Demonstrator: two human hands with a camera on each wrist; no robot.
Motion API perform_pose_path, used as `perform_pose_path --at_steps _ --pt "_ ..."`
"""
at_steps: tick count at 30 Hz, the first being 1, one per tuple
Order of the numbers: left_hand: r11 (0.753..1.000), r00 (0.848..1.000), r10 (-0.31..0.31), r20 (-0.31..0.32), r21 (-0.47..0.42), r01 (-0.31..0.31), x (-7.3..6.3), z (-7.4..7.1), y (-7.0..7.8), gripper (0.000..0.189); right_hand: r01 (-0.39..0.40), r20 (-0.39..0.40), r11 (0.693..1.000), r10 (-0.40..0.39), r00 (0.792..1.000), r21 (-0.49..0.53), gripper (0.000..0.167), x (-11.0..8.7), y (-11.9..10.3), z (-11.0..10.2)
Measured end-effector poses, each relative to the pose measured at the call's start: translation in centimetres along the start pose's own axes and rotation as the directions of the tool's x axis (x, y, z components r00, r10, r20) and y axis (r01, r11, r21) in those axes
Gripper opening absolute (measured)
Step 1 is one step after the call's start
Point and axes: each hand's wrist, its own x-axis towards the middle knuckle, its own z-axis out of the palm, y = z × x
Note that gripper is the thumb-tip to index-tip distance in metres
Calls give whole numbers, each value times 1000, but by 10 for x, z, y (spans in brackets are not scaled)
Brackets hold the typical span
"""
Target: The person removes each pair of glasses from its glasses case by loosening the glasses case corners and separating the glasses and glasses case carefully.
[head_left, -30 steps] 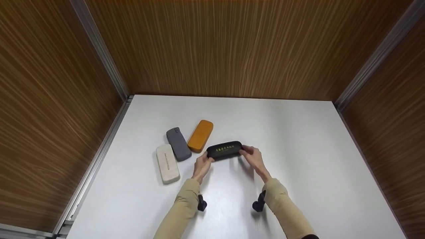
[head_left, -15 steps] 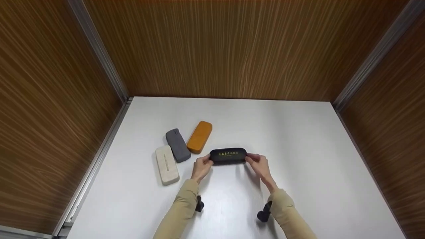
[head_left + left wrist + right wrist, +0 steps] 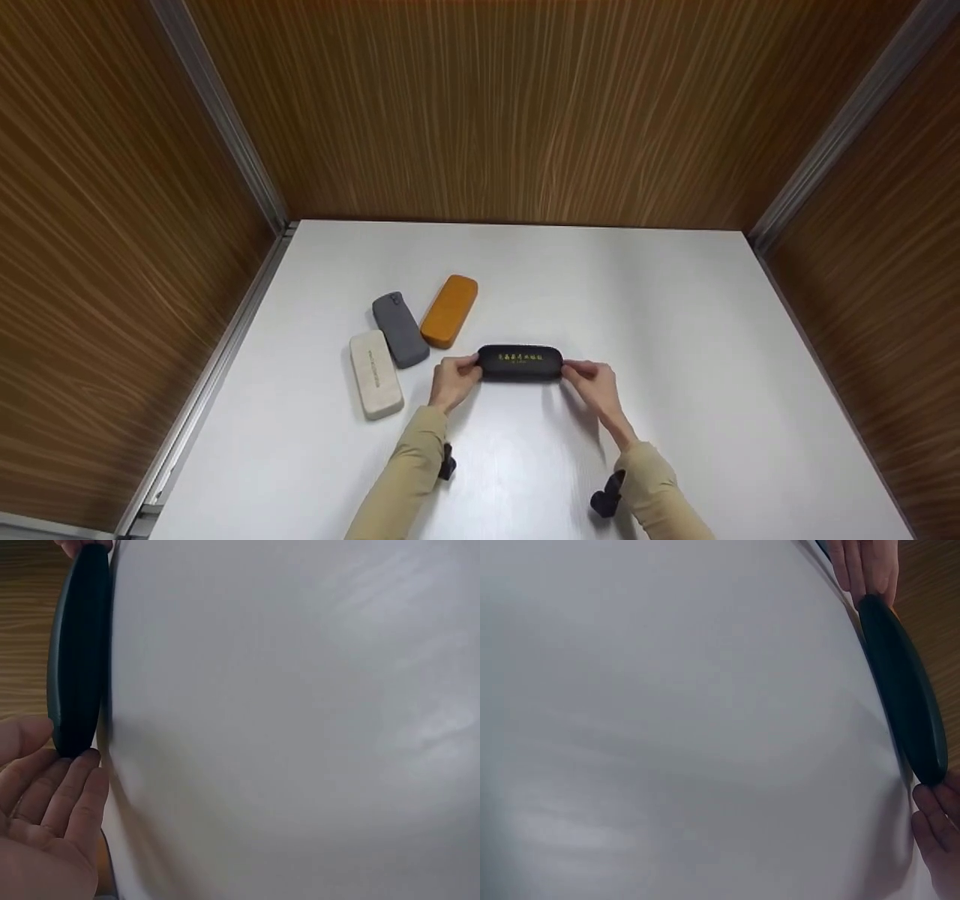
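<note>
A black glasses case (image 3: 520,363) with yellow lettering on its lid lies crosswise between my two hands, closed and level. My left hand (image 3: 454,382) pinches its left end between thumb and fingers. At the opposite end, my right hand (image 3: 596,388) holds the case the same way. In the left wrist view the dark case (image 3: 79,652) shows edge-on, its near tip between the left thumb and fingers (image 3: 75,799). From the right wrist, the case (image 3: 904,690) spans from the far hand to the right fingers (image 3: 934,814).
Left of the hands lie an orange case (image 3: 449,311), a grey case (image 3: 401,330) and a cream case (image 3: 376,374) with lettering, close together on the white table (image 3: 675,337). Wood-grain panels (image 3: 480,112) enclose the table at the back and both sides.
Both hands have brought the black glasses case nearer to me and slightly right. It has turned from slanted to nearly level across the view. The other cases stay in place.
</note>
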Motion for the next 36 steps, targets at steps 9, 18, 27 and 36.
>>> perform_pose_path --at_steps 9,18,27,36 --pt "1000 1000 7 -3 -12 -7 2 -4 -2 30 34 -13 999 -34 999 12 17 1 6 -4" --pt "993 1000 -1 -15 -120 -1 6 -2 -5 35 142 27 990 -142 990 7 18 8 11 -6" --pt "995 964 96 249 2 -99 13 0 -9 88 329 248 934 -289 925 -141 84 18 14 -2" --pt "973 941 172 292 99 -208 24 5 -11 90 399 284 882 -327 901 -250 85 29 20 6"
